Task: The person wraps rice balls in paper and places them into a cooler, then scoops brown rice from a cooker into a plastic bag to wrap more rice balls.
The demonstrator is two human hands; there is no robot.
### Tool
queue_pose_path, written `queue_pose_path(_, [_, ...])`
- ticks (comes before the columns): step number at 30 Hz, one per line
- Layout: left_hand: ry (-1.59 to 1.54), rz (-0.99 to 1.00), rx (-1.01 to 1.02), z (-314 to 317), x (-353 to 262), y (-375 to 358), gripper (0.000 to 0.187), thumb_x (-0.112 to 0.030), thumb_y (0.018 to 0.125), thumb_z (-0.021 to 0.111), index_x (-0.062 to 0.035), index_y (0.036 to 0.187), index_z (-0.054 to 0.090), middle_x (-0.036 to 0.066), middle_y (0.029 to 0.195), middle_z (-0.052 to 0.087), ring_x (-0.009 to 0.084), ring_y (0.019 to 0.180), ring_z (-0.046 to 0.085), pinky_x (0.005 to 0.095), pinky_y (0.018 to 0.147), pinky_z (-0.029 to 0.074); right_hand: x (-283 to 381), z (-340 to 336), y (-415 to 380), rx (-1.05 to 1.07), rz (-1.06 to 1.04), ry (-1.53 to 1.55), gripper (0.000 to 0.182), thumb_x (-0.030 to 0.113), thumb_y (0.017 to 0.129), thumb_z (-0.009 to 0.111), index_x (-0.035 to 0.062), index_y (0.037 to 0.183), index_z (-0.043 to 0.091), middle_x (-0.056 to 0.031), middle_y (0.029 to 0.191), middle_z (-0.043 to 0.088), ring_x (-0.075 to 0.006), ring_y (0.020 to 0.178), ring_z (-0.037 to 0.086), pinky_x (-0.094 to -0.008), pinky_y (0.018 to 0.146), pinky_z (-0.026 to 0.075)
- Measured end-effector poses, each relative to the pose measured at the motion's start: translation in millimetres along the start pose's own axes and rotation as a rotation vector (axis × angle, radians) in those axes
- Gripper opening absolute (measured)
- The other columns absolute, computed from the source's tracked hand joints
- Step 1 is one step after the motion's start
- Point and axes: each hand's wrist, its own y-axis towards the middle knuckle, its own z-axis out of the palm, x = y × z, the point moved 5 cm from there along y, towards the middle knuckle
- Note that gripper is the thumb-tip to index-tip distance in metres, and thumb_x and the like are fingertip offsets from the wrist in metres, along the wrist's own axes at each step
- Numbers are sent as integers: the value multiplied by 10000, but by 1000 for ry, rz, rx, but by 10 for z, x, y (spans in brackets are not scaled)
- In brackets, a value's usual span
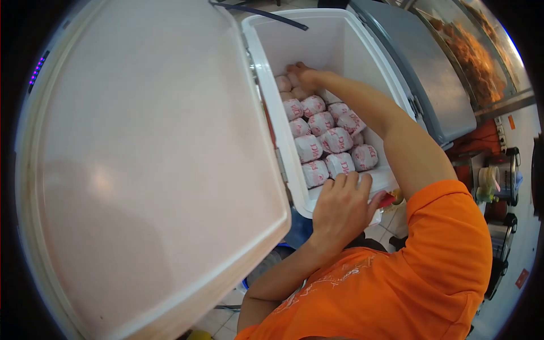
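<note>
My left hand (341, 208) rests at the near end of a white cooler box (326, 28), its fingers hooked over the rim. Deep inside, toward the far left, my right hand (303, 75) curls around a round paper-wrapped bundle (294, 80), partly hidden by the hand. Several more wrapped bundles (336, 140), white paper with red print, lie stacked in the box between my hands. The bundles beside my right hand look plainer, and shadow covers part of them.
The raised box lid (153, 141) fills the left side. A grey lid (416, 62) stands along the box's right side. Beyond it, a glass case holds brown fried food (470, 62). Metal pots (501, 170) line the far right. A dark strap (266, 14) crosses the box's far corner.
</note>
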Motion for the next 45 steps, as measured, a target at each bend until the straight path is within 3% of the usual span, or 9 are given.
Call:
queue_pose_path(6, [91,-45,-27,-24,-28,24,231,-295,886,694,-84,977,678,119,833,661,318,764,640,421,684,476,175,-606,-185,140,-269,-78,431,136,804,680,55,1223,630,-189,1130,672,-392,1074,641,-483,945,515])
queue_pose_path(14, [128,-269,2,66,-10,-41,313,-293,1009,498,-79,1070,718,163,1013,728,375,928,681,440,819,520,961,-2061,-4522,-338,-487,798,377,132,906,617,77,1279,600,-124,1106,689,-251,991,661,-373,873,519])
queue_pose_path(17, [196,-205,-4,94,57,-3,411,-354,1052,436,-34,1157,672,181,1079,715,360,993,668,433,852,510,186,-954,-6052,-543,12,1157,380,221,947,620,41,1280,592,-113,1085,701,-203,1012,667,-338,894,528])
queue_pose_path(19, [130,-108,-150,90,263,41,420,-359,1052,476,-6,1195,654,165,1113,710,324,1023,668,384,895,508,-240,426,-7273,-832,630,693,364,221,923,621,50,1243,601,-167,1087,675,-316,1007,659,-400,891,528])
queue_pose_path(22, [229,111,-347,12,496,217,377,-309,1044,521,9,1200,651,171,1102,711,315,1000,683,377,869,529,341,2054,-9359,-20,1367,370,452,172,849,625,68,1289,609,-206,1198,650,-380,1079,656,-511,889,523])
queue_pose_path(25, [164,-92,-272,81,-573,-171,660,-430,977,619,-3,1451,451,210,1299,606,326,1168,569,528,997,442,1256,3069,-10951,455,1578,957,350,156,776,630,92,1103,736,-119,1229,696,-284,1107,667,-450,876,540])
queue_pose_path(33, [-172,26,-277,1998,-2555,-569,363,-339,1007,587,-3,999,724,120,860,740,182,720,713,333,635,568,2020,3669,-12856,-405,1677,787,308,302,812,677,65,993,753,-149,1057,734,-343,1043,678,-427,896,535])
queue_pose_path(41, [-200,363,26,4211,-4921,-1200,506,-382,1005,602,40,737,523,86,569,437,180,553,384,388,545,345,1189,3229,-13434,-637,1201,1232,357,388,894,685,62,764,747,-91,657,690,-242,648,657,-380,641,502])
queue_pose_path(45, [-305,300,46,5286,-5863,-1598,488,-367,1010,596,36,742,533,90,595,452,182,573,394,387,552,353,666,3445,-14248,-532,1229,1206,325,372,927,660,60,906,748,-110,801,727,-239,762,686,-372,710,525])
